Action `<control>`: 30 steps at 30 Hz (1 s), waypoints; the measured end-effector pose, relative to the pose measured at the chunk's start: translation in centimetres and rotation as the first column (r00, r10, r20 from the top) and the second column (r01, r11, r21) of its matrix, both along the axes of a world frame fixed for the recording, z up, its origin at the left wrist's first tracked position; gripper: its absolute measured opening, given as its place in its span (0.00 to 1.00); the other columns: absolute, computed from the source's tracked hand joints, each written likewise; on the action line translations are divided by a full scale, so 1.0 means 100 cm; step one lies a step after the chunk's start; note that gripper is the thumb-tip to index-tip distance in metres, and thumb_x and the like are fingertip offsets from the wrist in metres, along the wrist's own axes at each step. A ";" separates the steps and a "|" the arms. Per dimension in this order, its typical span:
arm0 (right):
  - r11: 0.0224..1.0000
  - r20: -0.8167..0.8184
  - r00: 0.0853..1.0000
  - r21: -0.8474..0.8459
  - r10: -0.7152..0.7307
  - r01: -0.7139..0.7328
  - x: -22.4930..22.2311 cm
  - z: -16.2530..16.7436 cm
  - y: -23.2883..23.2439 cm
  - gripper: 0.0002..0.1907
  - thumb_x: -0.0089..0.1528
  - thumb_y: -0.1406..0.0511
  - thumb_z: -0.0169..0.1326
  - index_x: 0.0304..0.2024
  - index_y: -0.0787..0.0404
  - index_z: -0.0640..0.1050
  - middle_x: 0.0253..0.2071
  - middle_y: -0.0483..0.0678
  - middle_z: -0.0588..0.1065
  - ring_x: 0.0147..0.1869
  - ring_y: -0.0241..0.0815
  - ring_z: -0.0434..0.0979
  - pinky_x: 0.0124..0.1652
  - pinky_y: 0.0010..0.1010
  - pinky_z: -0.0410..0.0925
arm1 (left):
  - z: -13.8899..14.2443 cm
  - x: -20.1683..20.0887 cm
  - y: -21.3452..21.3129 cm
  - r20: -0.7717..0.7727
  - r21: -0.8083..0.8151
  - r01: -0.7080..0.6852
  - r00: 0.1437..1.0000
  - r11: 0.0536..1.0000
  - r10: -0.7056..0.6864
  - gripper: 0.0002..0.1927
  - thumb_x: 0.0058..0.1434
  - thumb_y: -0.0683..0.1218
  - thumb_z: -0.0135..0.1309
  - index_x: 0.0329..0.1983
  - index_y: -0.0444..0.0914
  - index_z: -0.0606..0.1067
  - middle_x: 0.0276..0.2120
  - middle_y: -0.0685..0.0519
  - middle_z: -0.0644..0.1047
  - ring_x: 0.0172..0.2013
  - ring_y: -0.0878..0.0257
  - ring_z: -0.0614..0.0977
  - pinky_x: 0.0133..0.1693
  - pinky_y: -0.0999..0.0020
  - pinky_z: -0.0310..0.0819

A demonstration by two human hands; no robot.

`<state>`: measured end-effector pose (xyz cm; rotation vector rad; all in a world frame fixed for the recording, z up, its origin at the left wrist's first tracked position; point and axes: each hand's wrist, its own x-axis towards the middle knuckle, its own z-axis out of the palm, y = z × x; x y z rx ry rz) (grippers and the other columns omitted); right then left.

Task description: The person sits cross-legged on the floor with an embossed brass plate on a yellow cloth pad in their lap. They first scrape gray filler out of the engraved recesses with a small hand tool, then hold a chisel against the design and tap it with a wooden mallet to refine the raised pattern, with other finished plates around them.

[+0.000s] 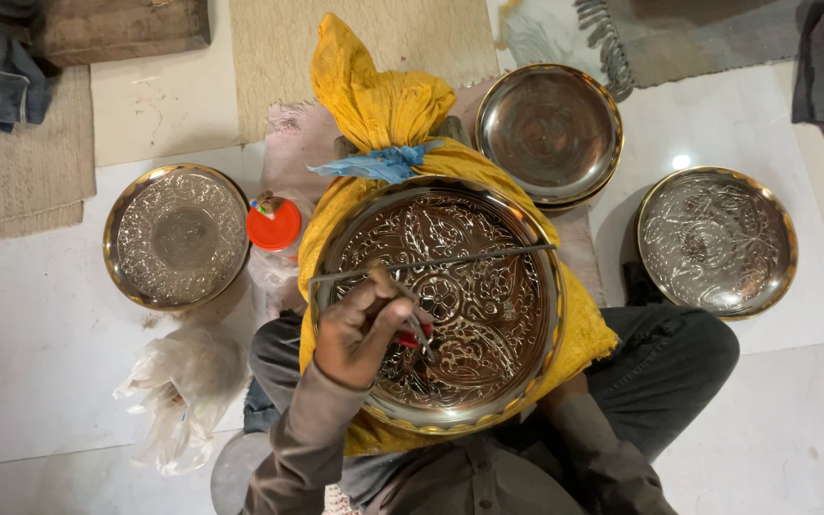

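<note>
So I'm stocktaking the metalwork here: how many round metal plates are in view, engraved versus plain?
Engraved round metal plates: 3 (left one, centre one on the yellow cloth cushion, right one)
Plain round metal plate: 1
Total: 4

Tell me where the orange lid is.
In the head view the orange lid sits left of centre on the floor, between the engraved plate on the left and the yellow cushion that carries the big engraved plate.

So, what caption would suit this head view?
Left hand works a red-handled tool over an engraved metal plate on a yellow cushion.
</note>
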<state>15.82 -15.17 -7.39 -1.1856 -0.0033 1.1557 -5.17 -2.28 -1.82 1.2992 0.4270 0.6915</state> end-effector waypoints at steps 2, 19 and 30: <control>1.000 -0.037 0.999 0.026 0.018 -0.017 -0.003 0.010 0.008 0.21 0.68 0.61 0.52 0.60 0.67 0.72 0.48 0.49 0.78 0.45 0.40 0.75 0.41 0.31 0.68 | 0.002 0.012 0.002 -0.144 -0.025 -0.009 0.990 1.000 0.005 0.07 0.72 0.43 0.53 0.47 0.33 0.73 0.35 0.46 0.82 0.34 0.62 0.86 0.33 0.71 0.82; 0.863 0.019 0.996 -0.499 -0.083 0.081 0.059 -0.001 -0.169 0.28 0.61 0.62 0.54 0.64 0.57 0.68 0.47 0.47 0.78 0.44 0.45 0.75 0.42 0.38 0.69 | 0.012 -0.022 0.022 -0.208 -0.021 -0.176 0.964 0.984 0.168 0.34 0.58 0.36 0.64 0.69 0.33 0.66 0.34 0.48 0.83 0.35 0.66 0.85 0.37 0.72 0.83; 0.979 0.807 0.566 -0.067 0.167 -0.193 0.038 0.045 -0.130 0.15 0.66 0.72 0.53 0.56 0.67 0.71 0.47 0.52 0.75 0.51 0.40 0.75 0.52 0.31 0.69 | 0.014 -0.011 0.005 -0.244 0.093 -0.201 0.945 0.975 0.218 0.33 0.59 0.35 0.63 0.68 0.34 0.66 0.35 0.47 0.84 0.37 0.66 0.86 0.41 0.74 0.83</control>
